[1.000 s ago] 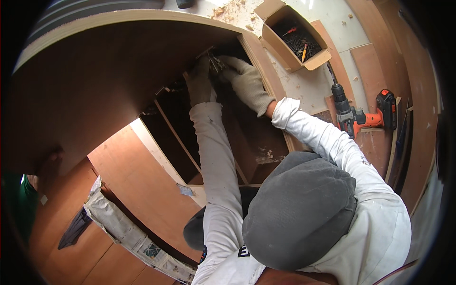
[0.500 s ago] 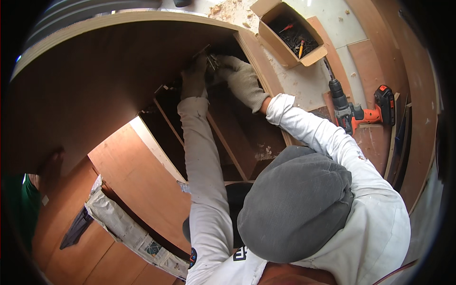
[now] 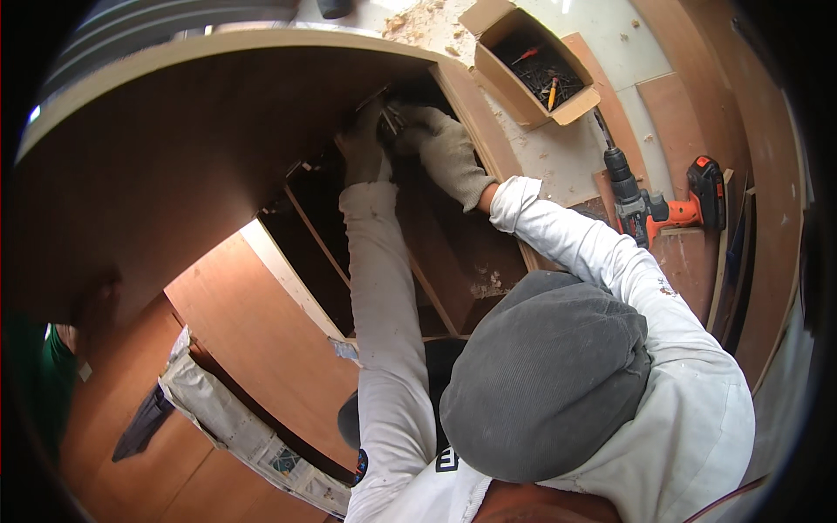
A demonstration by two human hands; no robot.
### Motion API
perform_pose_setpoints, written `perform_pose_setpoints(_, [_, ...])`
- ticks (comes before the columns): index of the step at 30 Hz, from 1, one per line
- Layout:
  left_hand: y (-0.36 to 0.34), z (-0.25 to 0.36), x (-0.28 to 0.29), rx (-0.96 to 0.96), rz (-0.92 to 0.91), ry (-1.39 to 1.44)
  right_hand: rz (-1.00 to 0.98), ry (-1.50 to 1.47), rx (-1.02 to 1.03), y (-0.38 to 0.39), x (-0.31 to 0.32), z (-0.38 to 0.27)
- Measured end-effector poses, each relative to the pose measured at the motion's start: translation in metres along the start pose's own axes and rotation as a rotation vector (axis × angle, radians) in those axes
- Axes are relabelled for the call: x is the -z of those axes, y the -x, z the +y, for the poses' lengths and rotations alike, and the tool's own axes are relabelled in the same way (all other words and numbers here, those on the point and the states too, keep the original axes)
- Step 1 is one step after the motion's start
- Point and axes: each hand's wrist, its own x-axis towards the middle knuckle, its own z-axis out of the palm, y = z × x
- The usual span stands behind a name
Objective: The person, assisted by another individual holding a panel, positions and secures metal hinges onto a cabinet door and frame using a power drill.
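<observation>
Left hand (image 3: 362, 157), gloved, pressed against cabinet (image 3: 218, 148) inner corner, 12 o'clock; grip hidden, cannot tell. Right hand (image 3: 445, 152), gloved, just beside it, fingers curled round small metal fitting (image 3: 390, 119). Drill (image 3: 649, 205) at 2 o'clock; screw box (image 3: 532, 65) at 1 o'clock.

The person wears a grey, fine-ribbed cap (image 3: 545, 375) and a white long-sleeved top (image 3: 689, 410) with a few small brown specks on the shoulder and a small dark printed mark low on the front. Both the left hand (image 3: 362, 150) and the right hand (image 3: 445, 148) are covered by pale knitted work gloves.
</observation>
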Motion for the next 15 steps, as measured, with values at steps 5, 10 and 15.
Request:
perform_pose_setpoints(5, [0.018,0.012,-0.022,0.115,0.106,0.281,0.02,-0.023,-0.01,-0.004,0.004,0.003])
perform_pose_setpoints(10, [0.015,0.01,-0.013,0.103,0.138,0.267,-0.058,0.048,0.055,0.009,0.007,-0.012])
perform_pose_setpoints(15, [0.017,0.016,-0.025,0.067,0.13,0.355,-0.086,-0.273,-0.005,0.023,0.014,-0.003])
